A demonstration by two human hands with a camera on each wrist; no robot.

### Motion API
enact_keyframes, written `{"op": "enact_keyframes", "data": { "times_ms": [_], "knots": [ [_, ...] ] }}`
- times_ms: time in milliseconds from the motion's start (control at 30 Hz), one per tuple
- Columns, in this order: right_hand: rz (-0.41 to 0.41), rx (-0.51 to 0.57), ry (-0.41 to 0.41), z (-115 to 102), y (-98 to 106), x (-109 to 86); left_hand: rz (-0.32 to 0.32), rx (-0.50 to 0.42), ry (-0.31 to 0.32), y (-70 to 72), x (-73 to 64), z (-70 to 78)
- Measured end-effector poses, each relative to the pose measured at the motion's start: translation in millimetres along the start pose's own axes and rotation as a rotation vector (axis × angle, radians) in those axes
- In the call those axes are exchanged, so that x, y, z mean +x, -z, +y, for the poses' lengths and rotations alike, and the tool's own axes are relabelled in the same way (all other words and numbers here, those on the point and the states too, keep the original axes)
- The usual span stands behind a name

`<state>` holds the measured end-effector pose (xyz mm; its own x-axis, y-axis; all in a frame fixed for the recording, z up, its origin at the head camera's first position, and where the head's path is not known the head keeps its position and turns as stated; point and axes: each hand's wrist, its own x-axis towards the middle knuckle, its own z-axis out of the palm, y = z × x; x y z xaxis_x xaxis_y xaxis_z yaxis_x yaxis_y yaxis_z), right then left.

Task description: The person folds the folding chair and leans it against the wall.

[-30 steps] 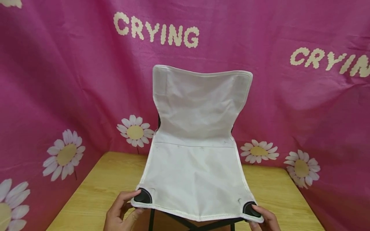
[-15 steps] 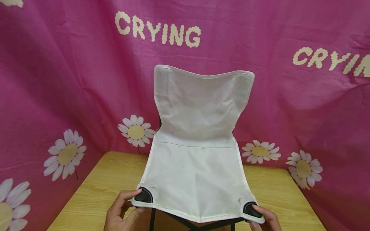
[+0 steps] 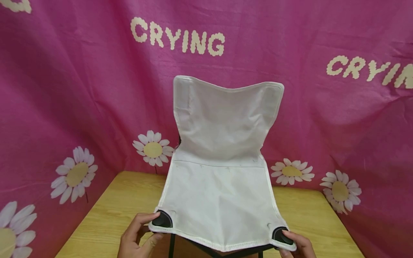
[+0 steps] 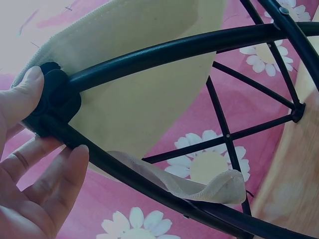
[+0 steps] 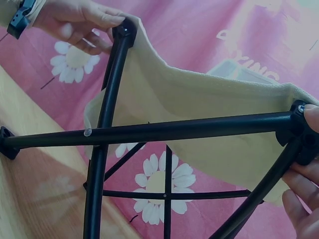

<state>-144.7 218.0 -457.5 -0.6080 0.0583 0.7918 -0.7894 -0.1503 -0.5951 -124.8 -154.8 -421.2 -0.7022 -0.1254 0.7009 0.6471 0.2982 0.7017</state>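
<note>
A small folding camp chair [image 3: 219, 193] with a white fabric seat and back stands unfolded in front of me. My left hand [image 3: 138, 234] pinches the seat's front left corner, a finger on the black patch [image 3: 162, 219] and the thumb beneath. From below, the left thumb presses on a black corner joint [image 4: 55, 97] of the tube frame, other fingers around it. On the front right corner, my right hand [image 3: 298, 245] has a finger over the other black patch [image 3: 280, 235]. In the right wrist view, its fingers hold the matching joint [image 5: 301, 132], partly cut off by the frame edge.
The chair stands on a wooden table [image 3: 106, 208]. Its crossing black legs [image 5: 149, 132] spread below the seat, with a foot [image 5: 7, 142] at the tabletop. A pink curtain [image 3: 309, 118] with daisies and lettering encloses the back and both sides.
The whole head view has shifted slightly, with chair, hands and curtain appearing a little lower and to the right. Both hands keep their hold on the front corners.
</note>
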Motion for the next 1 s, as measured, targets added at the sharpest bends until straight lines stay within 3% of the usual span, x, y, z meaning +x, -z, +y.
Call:
{"op": "enact_keyframes", "data": {
  "times_ms": [333,633,1000],
  "knots": [
    [0.076,-0.064,-0.037,-5,-5,0.6,0.030,-0.021,0.085,-4.5,3.5,7.0],
    [0.094,-0.066,-0.036,-3,-5,-0.2,0.036,-0.024,0.054,-6.0,2.4,4.7],
    [0.120,-0.056,-0.023,-7,-10,2.5,0.043,-0.003,0.068,-7.3,2.4,6.4]
  ]
}}
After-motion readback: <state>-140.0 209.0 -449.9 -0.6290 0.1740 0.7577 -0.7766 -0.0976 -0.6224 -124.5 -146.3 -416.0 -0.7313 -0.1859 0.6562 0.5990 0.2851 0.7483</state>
